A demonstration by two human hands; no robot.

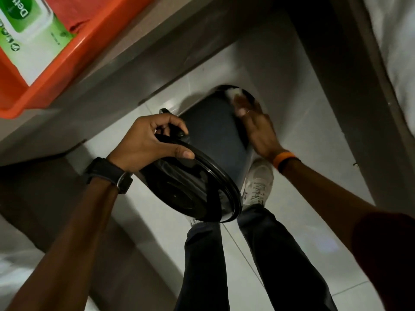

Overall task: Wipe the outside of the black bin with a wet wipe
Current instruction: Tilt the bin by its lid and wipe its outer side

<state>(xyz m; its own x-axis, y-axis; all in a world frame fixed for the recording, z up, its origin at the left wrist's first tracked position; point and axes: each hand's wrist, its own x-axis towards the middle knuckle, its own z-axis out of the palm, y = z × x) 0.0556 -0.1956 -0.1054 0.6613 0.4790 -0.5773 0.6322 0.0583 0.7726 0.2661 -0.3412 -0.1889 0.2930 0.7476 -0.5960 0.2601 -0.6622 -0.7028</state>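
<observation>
The black bin [211, 129] is held tilted above the floor, its lidded top toward me and its base pointing away. My left hand [148, 142] grips the bin's rim and handle at the lid's edge. My right hand [258, 129] reaches along the bin's right side toward the base, blurred by motion. It presses a white wet wipe [233, 93] against the bin's outer wall near the bottom edge. A black watch sits on my left wrist, an orange band on my right.
An orange tray [56, 70] holding a green pack of wipes [29, 25] rests on a grey table at upper left. A table leg runs down the right side. My legs and white shoes [258, 182] stand on the pale tiled floor below the bin.
</observation>
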